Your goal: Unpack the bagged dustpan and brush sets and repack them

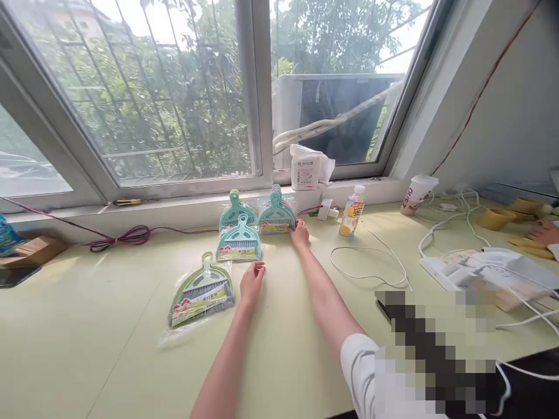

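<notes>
Several small dustpan-and-brush sets in clear plastic wrap lie on the pale yellow-green table [131, 361]. At the right edge of the back right teal dustpan set [276, 216], my right hand [300, 234] has its fingers closed on the rim; more sets sit behind that one. My left hand [252, 281] rests just below the front teal dustpan set [239, 241], loosely curved and holding nothing. Another teal dustpan set [236, 209] stands behind, partly covered. A green dustpan set [203, 294] lies by itself to the left of my left hand.
A drink bottle [351, 210], a white plug adapter [325, 209] and a paper cup [418, 195] stand to the right. White cables [393, 262] curl over the table. A wrapped white package [307, 170] and a yellow cutter [127, 202] lie on the sill. Another person's hand [545, 233] shows far right.
</notes>
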Demonstrator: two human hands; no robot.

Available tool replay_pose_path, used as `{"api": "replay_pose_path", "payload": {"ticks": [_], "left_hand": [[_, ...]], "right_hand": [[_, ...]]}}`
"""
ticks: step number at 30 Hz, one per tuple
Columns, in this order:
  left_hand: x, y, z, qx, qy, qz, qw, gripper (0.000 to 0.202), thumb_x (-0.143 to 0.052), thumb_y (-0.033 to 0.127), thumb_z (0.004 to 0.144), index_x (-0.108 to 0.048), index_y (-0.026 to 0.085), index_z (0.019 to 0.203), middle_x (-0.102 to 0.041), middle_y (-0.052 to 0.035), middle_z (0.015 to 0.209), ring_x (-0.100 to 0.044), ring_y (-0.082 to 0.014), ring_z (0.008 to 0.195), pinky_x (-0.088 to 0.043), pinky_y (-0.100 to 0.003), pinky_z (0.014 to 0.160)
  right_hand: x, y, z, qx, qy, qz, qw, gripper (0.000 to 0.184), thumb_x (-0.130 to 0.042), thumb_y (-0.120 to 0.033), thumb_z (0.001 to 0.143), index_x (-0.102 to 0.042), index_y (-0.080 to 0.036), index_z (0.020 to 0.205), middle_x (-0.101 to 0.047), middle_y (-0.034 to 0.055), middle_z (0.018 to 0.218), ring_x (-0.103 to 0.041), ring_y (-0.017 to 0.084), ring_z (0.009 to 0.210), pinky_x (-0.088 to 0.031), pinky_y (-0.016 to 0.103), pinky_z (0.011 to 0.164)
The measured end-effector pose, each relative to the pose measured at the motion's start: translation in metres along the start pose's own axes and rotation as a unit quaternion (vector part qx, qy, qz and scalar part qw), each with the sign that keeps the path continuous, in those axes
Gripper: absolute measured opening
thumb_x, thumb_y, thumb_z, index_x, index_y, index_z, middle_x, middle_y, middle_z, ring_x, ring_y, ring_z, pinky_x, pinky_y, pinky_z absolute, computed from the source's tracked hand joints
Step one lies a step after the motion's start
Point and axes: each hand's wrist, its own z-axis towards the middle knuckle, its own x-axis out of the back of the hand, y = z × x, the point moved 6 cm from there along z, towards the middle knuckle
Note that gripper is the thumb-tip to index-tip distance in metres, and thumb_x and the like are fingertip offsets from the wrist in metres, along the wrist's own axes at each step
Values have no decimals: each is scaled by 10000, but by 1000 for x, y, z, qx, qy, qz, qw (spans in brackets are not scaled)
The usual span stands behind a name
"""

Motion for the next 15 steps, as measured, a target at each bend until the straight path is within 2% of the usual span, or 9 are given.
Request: {"api": "replay_pose_path", "payload": {"ticks": [2,4,6,9,11,12,15], "left_hand": [[1,3,1,-8,7,6,1000,168,-527,280,844,-631,296,975,-707,-64,1016,-647,-316,978,-457,-469,867],[0,5,3,-12,4,23,1000,190,-515,272,837,-630,280,989,-713,-54,1022,-649,-306,977,-464,-443,856],[-1,6,5,-13,4,49,999,228,-483,275,844,-620,264,1026,-714,-49,1046,-651,-273,983,-463,-408,862],[-3,7,7,-18,3,75,997,265,-474,305,840,-626,253,1051,-720,-38,1059,-656,-240,984,-469,-354,847],[-4,7,7,-19,4,84,996,279,-472,312,838,-633,249,1056,-724,-32,1056,-662,-226,971,-472,-329,829],[-4,7,7,-19,5,88,996,282,-472,313,836,-637,248,1055,-726,-29,1051,-663,-221,965,-473,-322,826],[-5,8,7,-26,10,95,995,281,-478,308,830,-646,247,1048,-729,-20,1044,-664,-212,953,-470,-319,849]], "right_hand": [[1,-1,-2,10,-28,-59,998,375,-709,-423,781,-483,-219,1000,-564,121,1179,-555,256,1045,-422,464,975],[5,0,-6,4,-35,-77,996,450,-679,-455,810,-476,-195,1116,-538,130,1244,-538,249,1098,-412,434,998],[8,2,-11,0,-44,-90,995,545,-670,-453,823,-441,-179,1234,-502,134,1311,-514,244,1159,-400,402,1023],[22,-7,-22,21,-65,-105,992,664,-650,-419,852,-355,-125,1370,-384,176,1435,-423,268,1290,-352,421,1083],[44,-21,-31,49,-84,-96,991,618,-653,-400,857,-406,-132,1356,-370,147,1457,-368,254,1340,-322,410,1114],[60,-30,-35,71,-99,-84,989,570,-659,-392,854,-454,-146,1326,-416,114,1427,-358,233,1344,-303,394,1130],[127,-53,-54,151,-182,-34,971,381,-602,-357,903,-572,-191,1244,-565,36,1282,-413,159,1286,-298,338,1132]]}}
